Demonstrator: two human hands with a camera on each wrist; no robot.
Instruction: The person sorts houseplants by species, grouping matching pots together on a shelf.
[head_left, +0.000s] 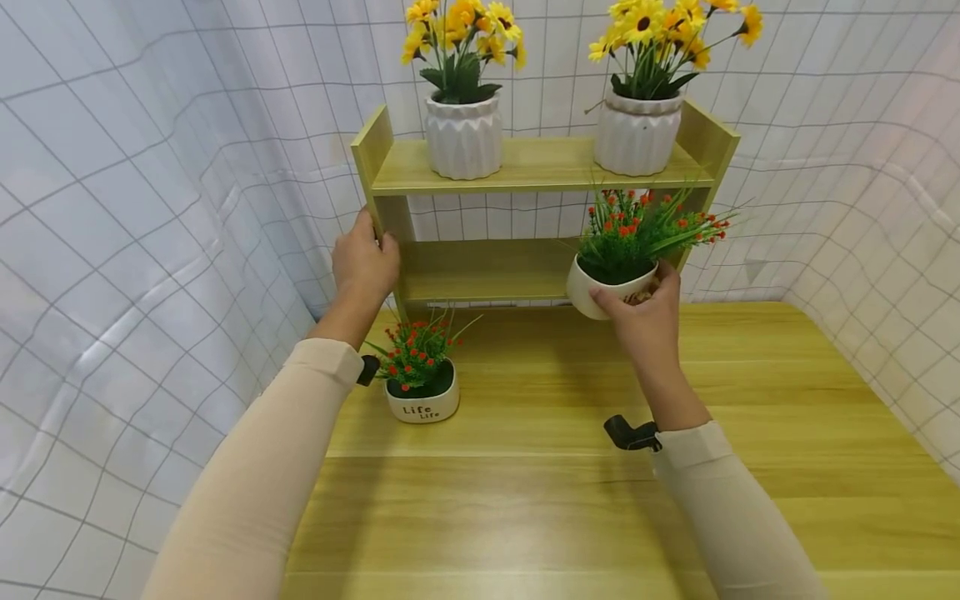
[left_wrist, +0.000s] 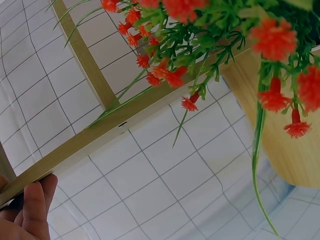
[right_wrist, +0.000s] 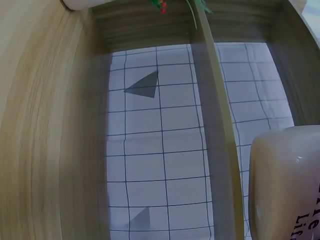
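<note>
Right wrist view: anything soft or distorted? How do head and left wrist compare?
Right wrist: the held pot fills the lower right corner, soft and too close; shelf boards bow strongly, dim underneath. Head: evenly lit, sharp, grid cloth lines curve toward the edges. Left wrist: red flowers near the lens are blurred, fingers cropped at the corner.

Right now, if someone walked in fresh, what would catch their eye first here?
Probably the two white vases of yellow flowers on the top board of the small wooden shelf at the back of the table. Next, the right hand holding a white pot of red flowers in front of the lower shelf, while the left hand grips the shelf's left side. A second red-flowered pot marked Life stands on the table below.
</note>
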